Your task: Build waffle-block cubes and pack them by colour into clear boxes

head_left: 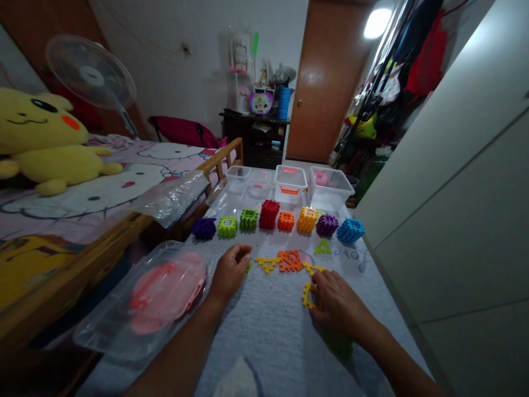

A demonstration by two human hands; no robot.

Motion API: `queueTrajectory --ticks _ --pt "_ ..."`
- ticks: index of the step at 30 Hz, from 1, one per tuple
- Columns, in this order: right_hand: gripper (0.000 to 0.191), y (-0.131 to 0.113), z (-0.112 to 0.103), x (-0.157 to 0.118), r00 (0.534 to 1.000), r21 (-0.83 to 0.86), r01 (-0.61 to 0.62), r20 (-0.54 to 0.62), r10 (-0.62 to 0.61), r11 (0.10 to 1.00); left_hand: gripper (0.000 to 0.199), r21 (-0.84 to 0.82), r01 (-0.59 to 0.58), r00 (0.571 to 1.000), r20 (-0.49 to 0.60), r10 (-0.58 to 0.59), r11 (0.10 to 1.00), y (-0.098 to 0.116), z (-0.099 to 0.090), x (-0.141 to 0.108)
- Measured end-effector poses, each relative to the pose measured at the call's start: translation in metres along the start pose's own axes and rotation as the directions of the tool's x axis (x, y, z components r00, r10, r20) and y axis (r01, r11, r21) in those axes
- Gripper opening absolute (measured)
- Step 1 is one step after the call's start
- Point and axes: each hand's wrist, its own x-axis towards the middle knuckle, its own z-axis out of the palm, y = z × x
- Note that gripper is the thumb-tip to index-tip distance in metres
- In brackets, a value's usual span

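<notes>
My left hand (231, 269) hovers over or rests by a green interlocking piece (248, 269), which it mostly covers. Its fingers are loosely bent, a little apart from the thumb. My right hand (341, 304) has thumb and fingers around a yellow open-framed piece (307, 296). Just above it, a yellow triangle piece (311, 268) is partly under the fingertips. Between the hands, another yellow triangle piece (268, 264) lies against an orange square piece (290, 261). A green triangle piece (323, 246) lies farther back. Something green below my right hand is blurred.
Behind stands a row of colored stacks, including a red stack (269, 214) and a blue stack (350, 230). Plastic bins, one being a clear bin (330, 190), line the back. Left lies a clear lid (111, 325) with pink pieces beneath, beside a wooden bed rail (124, 237).
</notes>
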Motion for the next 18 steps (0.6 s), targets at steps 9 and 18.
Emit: queueTrajectory --ticks 9,18 --pt "0.036 0.038 -0.078 0.074 0.951 -0.021 0.122 -0.284 -0.123 0.992 0.027 0.014 -0.008 1.0 -0.024 0.008 1.0 -0.002 -0.001 0.0" --pt "0.038 0.084 -0.094 0.167 0.969 -0.09 0.022 -0.244 -0.044 0.996 0.03 0.013 0.021 1.0 0.007 -0.021 1.0 -0.004 -0.001 0.001"
